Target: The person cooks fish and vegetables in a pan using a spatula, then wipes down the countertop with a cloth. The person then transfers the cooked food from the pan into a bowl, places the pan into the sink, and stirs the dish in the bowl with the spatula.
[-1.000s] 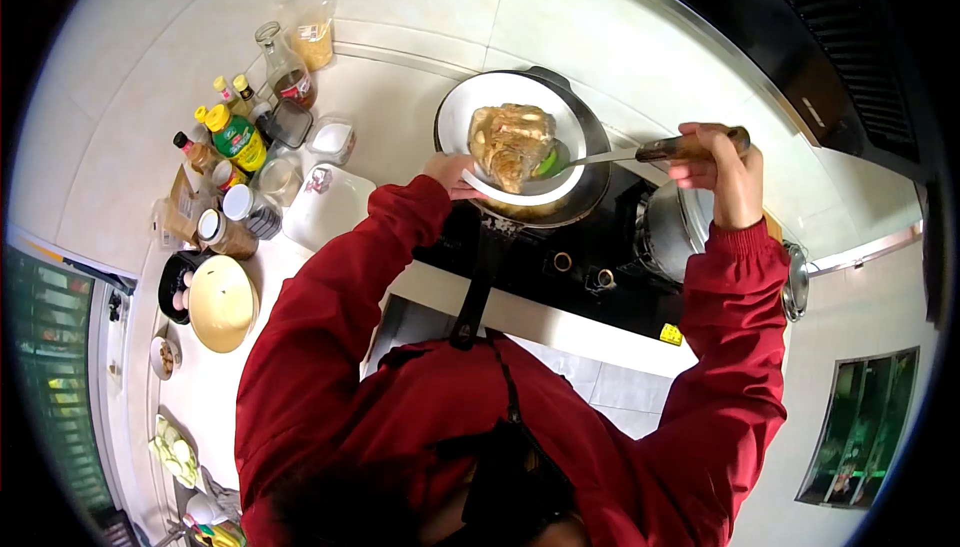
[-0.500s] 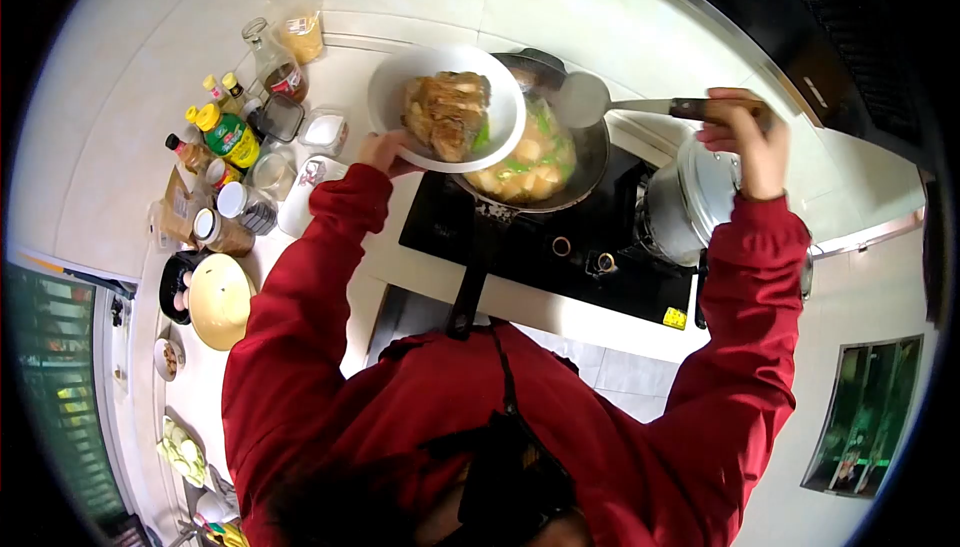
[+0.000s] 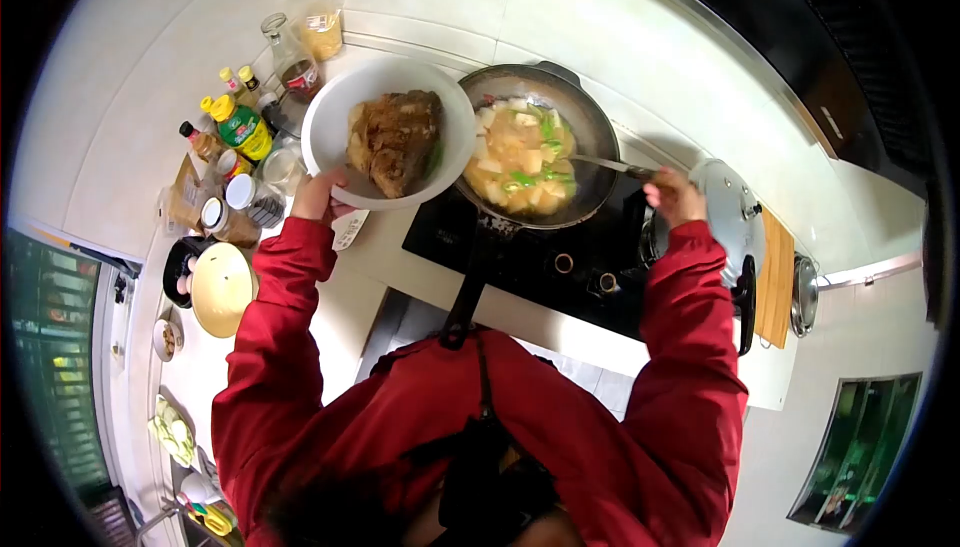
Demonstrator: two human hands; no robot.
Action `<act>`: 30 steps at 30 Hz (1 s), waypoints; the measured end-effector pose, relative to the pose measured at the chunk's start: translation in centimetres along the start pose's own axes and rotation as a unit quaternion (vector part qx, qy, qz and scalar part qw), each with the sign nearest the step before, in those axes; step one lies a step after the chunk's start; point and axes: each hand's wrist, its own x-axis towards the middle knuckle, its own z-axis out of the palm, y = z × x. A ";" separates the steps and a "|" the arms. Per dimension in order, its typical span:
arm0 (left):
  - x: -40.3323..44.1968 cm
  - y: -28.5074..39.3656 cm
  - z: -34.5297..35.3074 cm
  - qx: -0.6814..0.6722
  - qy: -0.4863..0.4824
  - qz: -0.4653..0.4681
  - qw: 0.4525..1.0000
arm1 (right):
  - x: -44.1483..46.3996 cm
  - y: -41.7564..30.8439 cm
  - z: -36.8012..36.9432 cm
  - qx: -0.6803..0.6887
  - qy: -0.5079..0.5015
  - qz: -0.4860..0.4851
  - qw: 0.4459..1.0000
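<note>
My left hand (image 3: 322,197) grips the rim of a white bowl (image 3: 453,112) holding a browned piece of fried fish (image 3: 398,142). The bowl hangs left of a dark wok (image 3: 598,132) on the stove. In the wok lies a stew (image 3: 520,152) of pale tofu-like cubes and green pieces in orange-brown broth. Closed round the handle of a spatula (image 3: 610,163) is my right hand (image 3: 677,197), to the right of the wok. The spatula's blade is down in the stew and hidden there.
A lidded silver pot (image 3: 725,202) stands right of the wok, beside a wooden board (image 3: 775,277). Bottles and jars (image 3: 240,127) crowd the left counter, with a yellow bowl (image 3: 222,292) nearer. The wok's long handle (image 3: 465,297) points toward my body.
The bowl has moved left, away from above the wok, with the fish still in it. My right hand has come down and left, lowering the spatula from the air into the stew.
</note>
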 end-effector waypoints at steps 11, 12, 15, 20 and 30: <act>-3.2 0.5 0.1 0.011 0.031 -0.030 0.999 | -2.0 8.1 7.1 0.278 -0.050 0.001 0.959; -3.0 0.3 0.2 0.010 0.038 -0.030 0.999 | -2.2 8.1 7.4 0.300 -0.047 -0.008 0.953; -2.5 -0.1 0.0 0.006 0.037 -0.024 0.999 | -2.6 8.0 7.2 0.297 -0.039 -0.017 0.954; -1.7 -1.3 -0.5 -0.018 0.015 -0.005 1.000 | -3.6 7.0 5.7 0.285 -0.033 -0.027 0.957; -0.3 -1.7 1.0 -0.004 -0.042 0.012 0.999 | -6.6 1.8 2.5 0.219 -0.021 -0.070 0.973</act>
